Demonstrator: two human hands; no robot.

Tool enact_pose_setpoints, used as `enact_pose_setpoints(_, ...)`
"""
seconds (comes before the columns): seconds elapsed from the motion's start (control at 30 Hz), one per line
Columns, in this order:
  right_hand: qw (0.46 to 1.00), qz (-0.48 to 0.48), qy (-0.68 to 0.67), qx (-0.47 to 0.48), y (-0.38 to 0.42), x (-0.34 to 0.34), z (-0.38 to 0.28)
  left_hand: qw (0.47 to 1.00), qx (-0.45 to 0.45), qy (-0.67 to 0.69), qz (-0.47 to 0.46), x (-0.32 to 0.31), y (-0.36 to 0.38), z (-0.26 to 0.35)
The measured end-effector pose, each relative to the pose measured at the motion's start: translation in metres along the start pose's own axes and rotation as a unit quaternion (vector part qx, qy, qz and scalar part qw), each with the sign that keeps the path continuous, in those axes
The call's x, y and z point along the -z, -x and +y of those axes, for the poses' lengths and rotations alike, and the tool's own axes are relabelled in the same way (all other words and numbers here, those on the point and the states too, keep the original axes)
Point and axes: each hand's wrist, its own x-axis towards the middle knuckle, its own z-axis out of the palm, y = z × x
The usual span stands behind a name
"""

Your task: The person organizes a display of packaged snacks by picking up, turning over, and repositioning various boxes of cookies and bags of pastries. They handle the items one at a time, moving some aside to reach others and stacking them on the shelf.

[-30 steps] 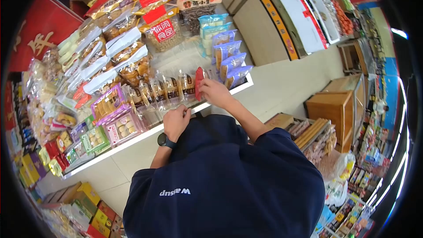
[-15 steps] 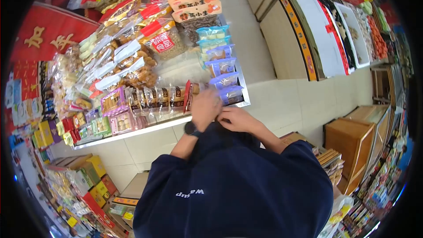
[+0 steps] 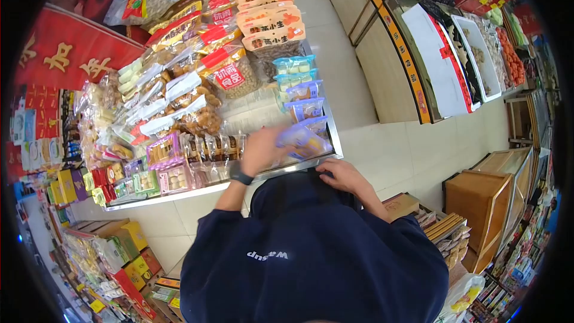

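My left hand (image 3: 262, 154), with a dark watch on the wrist, is blurred over the front edge of the display. Its fingers are closed on a purple-blue snack bag (image 3: 306, 139), which leans towards them at the near right corner. By the metal rim (image 3: 336, 137) of the display, my right hand (image 3: 339, 174) has loosely bent fingers, apart and with nothing seen in them. Behind the held bag stand more purple packs (image 3: 307, 109) and light blue packs (image 3: 294, 64). Brown-wrapped snacks (image 3: 216, 147) line the front, left of my left hand.
Bags of nuts (image 3: 230, 75) and orange-topped packs (image 3: 272, 33) fill the display further back. Across the tiled aisle is a cabinet (image 3: 391, 72) with a white tray (image 3: 478, 54). A wooden cabinet (image 3: 481, 206) stands at the right, and stacked boxes (image 3: 134, 257) at the lower left.
My hands, close together before, are now apart, the left one further left. The near purple bag has tilted towards it. The red pack beside it no longer shows. The view has shifted slightly.
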Motion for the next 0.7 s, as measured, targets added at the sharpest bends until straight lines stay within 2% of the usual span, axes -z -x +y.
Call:
enact_pose_setpoints(0.07, 0.999, 0.017, -0.038, -0.027, 0.001, 0.002, 0.001, 0.998, 0.056, 0.042, 0.003, 0.069, -0.004, -0.005)
enact_pose_setpoints(0.1, 0.997, 0.026, -0.056, -0.04, 0.002, 0.003, 0.002, 0.997, 0.065, 0.008, 0.03, 0.09, -0.006, -0.021)
enact_pose_setpoints(0.2, 0.996, 0.04, -0.054, -0.054, 0.001, 0.003, 0.002, 0.989, 0.101, -0.048, 0.099, 0.124, -0.027, -0.073)
enact_pose_setpoints(0.3, 0.997, 0.047, -0.035, -0.056, -0.002, -0.002, 0.003, 0.97, 0.096, -0.192, 0.112, 0.106, -0.061, -0.135)
enact_pose_setpoints(0.4, 0.996, 0.04, -0.039, -0.071, 0.001, 0.0, 0.0, 0.962, 0.144, -0.221, 0.073, 0.081, -0.089, -0.161)
enact_pose_setpoints(0.47, 0.995, 0.043, -0.036, -0.078, 0.006, -0.002, 0.006, 0.962, 0.138, -0.226, 0.071, 0.056, -0.101, -0.194)
enact_pose_setpoints(0.6, 0.994, 0.051, -0.021, -0.092, 0.011, -0.004, 0.016, 0.958, 0.171, -0.214, 0.09, 0.041, -0.103, -0.192)
enact_pose_setpoints(0.7, 0.993, 0.056, -0.007, -0.103, 0.013, -0.006, 0.021, 0.948, 0.161, -0.249, 0.118, 0.041, -0.096, -0.176)
